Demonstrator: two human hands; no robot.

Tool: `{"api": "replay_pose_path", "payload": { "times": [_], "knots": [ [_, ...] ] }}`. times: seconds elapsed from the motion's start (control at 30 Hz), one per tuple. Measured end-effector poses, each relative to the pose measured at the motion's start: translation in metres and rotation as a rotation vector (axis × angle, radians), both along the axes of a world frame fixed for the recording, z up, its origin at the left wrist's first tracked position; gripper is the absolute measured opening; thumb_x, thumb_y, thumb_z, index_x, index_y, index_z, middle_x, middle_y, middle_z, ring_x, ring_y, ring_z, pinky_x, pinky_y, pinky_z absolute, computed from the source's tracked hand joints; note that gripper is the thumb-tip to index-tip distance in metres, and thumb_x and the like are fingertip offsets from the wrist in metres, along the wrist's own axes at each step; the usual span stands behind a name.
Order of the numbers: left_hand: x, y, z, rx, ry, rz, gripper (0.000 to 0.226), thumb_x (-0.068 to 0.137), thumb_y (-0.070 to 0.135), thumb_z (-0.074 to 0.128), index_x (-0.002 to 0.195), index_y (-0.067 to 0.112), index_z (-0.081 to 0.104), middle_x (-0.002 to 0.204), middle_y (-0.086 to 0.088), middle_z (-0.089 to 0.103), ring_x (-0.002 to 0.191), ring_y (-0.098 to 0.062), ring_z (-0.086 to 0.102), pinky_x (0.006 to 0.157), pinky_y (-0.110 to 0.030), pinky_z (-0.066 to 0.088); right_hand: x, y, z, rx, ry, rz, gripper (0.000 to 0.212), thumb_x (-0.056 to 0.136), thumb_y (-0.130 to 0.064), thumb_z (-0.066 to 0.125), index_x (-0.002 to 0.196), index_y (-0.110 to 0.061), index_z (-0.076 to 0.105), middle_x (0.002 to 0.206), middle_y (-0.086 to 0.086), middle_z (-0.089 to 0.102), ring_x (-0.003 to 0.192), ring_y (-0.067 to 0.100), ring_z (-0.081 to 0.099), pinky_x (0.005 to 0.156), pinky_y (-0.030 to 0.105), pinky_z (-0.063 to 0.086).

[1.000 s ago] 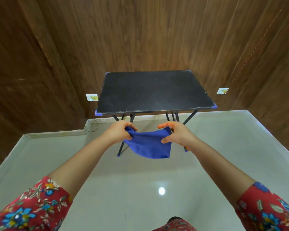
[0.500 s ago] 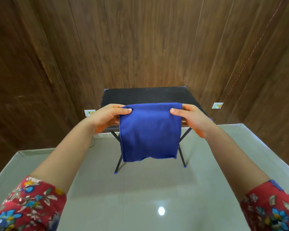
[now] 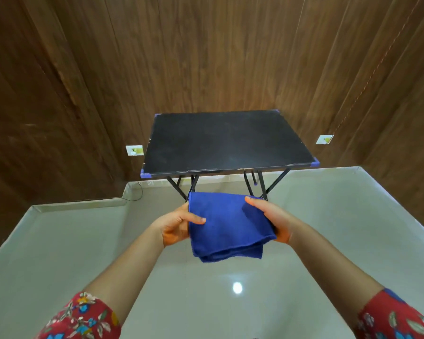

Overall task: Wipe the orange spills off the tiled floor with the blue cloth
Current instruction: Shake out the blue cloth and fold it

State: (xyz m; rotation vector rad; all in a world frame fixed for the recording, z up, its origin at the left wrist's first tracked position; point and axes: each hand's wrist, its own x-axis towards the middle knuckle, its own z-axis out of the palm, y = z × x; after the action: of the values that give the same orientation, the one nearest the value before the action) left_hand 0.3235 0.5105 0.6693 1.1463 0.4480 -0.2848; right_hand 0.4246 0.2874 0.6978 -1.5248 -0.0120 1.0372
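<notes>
The blue cloth (image 3: 227, 226) is folded into a thick pad and held in the air in front of me, above the pale tiled floor (image 3: 108, 245). My left hand (image 3: 179, 223) grips its left edge, thumb on top. My right hand (image 3: 271, 218) holds the right side, with the thumb on top and the fingers under the fold. The lower folded edges hang down loosely. No orange spill shows on the floor in this view.
A small black folding table (image 3: 227, 143) with blue corner caps stands ahead against the brown wood-panelled wall. White wall sockets sit at its left (image 3: 134, 150) and right (image 3: 324, 139). A thin cable (image 3: 135, 194) trails on the floor near the left corner.
The cloth, held up spread between both hands half a second ago, is now folded over and lowered. My view has tilted so the whole table top shows again.
</notes>
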Motion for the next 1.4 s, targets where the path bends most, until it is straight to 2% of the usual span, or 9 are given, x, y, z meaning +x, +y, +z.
{"api": "replay_pose_path", "payload": {
  "times": [0.13, 0.2, 0.3, 0.5, 0.67, 0.87, 0.97, 1.07, 1.4],
  "knots": [
    [0.006, 0.004, 0.025, 0.317, -0.225, 0.118, 0.054, 0.078, -0.024, 0.053, 0.107, 0.02, 0.063, 0.095, 0.008, 0.075, 0.093, -0.015, 0.069, 0.078, -0.03, 0.053, 0.01, -0.002, 0.013, -0.034, -0.388, 0.123, 0.016, 0.098, -0.024, 0.056, 0.113, -0.025, 0.06, 0.105, -0.006, 0.068, 0.077, -0.004, 0.067, 0.062, 0.013, 0.05],
    [0.009, 0.008, 0.044, 0.364, -0.434, 0.237, 0.044, 0.081, -0.019, 0.054, 0.088, 0.022, 0.072, 0.086, 0.008, 0.075, 0.085, -0.01, 0.071, 0.08, -0.032, 0.05, 0.014, -0.002, 0.02, 0.083, -0.545, 0.114, 0.017, 0.096, -0.015, 0.058, 0.101, -0.029, 0.067, 0.106, -0.003, 0.072, 0.091, 0.003, 0.069, 0.081, 0.023, 0.055],
    [0.015, 0.014, 0.066, 0.377, -0.705, 0.185, 0.027, 0.082, 0.003, 0.064, 0.092, 0.026, 0.075, 0.118, -0.004, 0.069, 0.112, -0.023, 0.064, 0.086, -0.036, 0.053, 0.02, 0.004, 0.035, 0.263, -0.684, 0.173, 0.038, 0.092, 0.0, 0.053, 0.088, -0.029, 0.078, 0.11, -0.005, 0.073, 0.111, 0.02, 0.065, 0.094, 0.036, 0.053],
    [0.036, 0.026, 0.053, 0.476, -0.4, 0.17, 0.032, 0.102, 0.015, 0.036, 0.106, 0.028, 0.065, 0.094, 0.011, 0.074, 0.096, -0.017, 0.063, 0.08, -0.029, 0.052, 0.042, 0.008, 0.04, 0.21, -0.769, 0.211, 0.075, 0.086, 0.022, 0.041, 0.13, -0.037, 0.055, 0.122, -0.008, 0.068, 0.115, 0.008, 0.062, 0.097, 0.028, 0.051],
    [0.045, 0.035, 0.034, 0.15, -0.163, 0.229, 0.031, 0.101, 0.026, 0.036, 0.098, 0.023, 0.066, 0.084, 0.007, 0.074, 0.086, -0.013, 0.065, 0.07, -0.027, 0.051, 0.058, 0.012, 0.027, -0.006, -0.853, 0.318, 0.057, 0.09, 0.012, 0.043, 0.102, -0.04, 0.065, 0.096, -0.026, 0.069, 0.091, -0.002, 0.065, 0.078, 0.02, 0.055],
    [0.085, 0.048, 0.006, -0.072, -0.074, 0.311, 0.047, 0.096, 0.041, 0.035, 0.089, 0.017, 0.075, 0.096, -0.005, 0.073, 0.093, -0.025, 0.064, 0.078, -0.037, 0.048, 0.106, 0.022, -0.012, 0.188, -0.205, 0.151, 0.034, 0.102, -0.007, 0.036, 0.104, -0.021, 0.067, 0.087, -0.006, 0.074, 0.072, 0.01, 0.069, 0.055, 0.022, 0.054],
    [0.119, 0.056, -0.004, -0.079, 0.002, 0.156, 0.053, 0.093, 0.054, 0.041, 0.116, 0.014, 0.067, 0.117, -0.009, 0.069, 0.105, -0.027, 0.066, 0.085, -0.042, 0.05, 0.139, 0.034, -0.042, 0.321, 0.141, 0.01, 0.039, 0.093, -0.02, 0.038, 0.103, -0.011, 0.074, 0.107, 0.006, 0.072, 0.088, 0.022, 0.071, 0.069, 0.033, 0.058],
    [0.164, 0.063, -0.015, 0.115, 0.05, 0.172, 0.031, 0.091, 0.019, 0.056, 0.12, 0.007, 0.062, 0.109, -0.008, 0.072, 0.093, -0.018, 0.071, 0.073, -0.031, 0.056, 0.186, 0.051, -0.06, 0.361, 0.316, -0.05, 0.051, 0.089, -0.046, 0.043, 0.111, -0.011, 0.073, 0.119, 0.009, 0.068, 0.102, 0.028, 0.067, 0.088, 0.042, 0.051],
    [0.3, 0.107, -0.038, 0.23, 0.413, 0.175, 0.025, 0.083, 0.005, 0.069, 0.107, 0.007, 0.068, 0.093, -0.005, 0.075, 0.078, -0.016, 0.072, 0.063, -0.027, 0.057, 0.327, 0.117, -0.076, 0.04, -0.039, -0.001, 0.018, 0.09, -0.018, 0.065, 0.108, -0.014, 0.064, 0.096, 0.004, 0.073, 0.079, 0.018, 0.068, 0.053, 0.025, 0.049]
  ]
}}
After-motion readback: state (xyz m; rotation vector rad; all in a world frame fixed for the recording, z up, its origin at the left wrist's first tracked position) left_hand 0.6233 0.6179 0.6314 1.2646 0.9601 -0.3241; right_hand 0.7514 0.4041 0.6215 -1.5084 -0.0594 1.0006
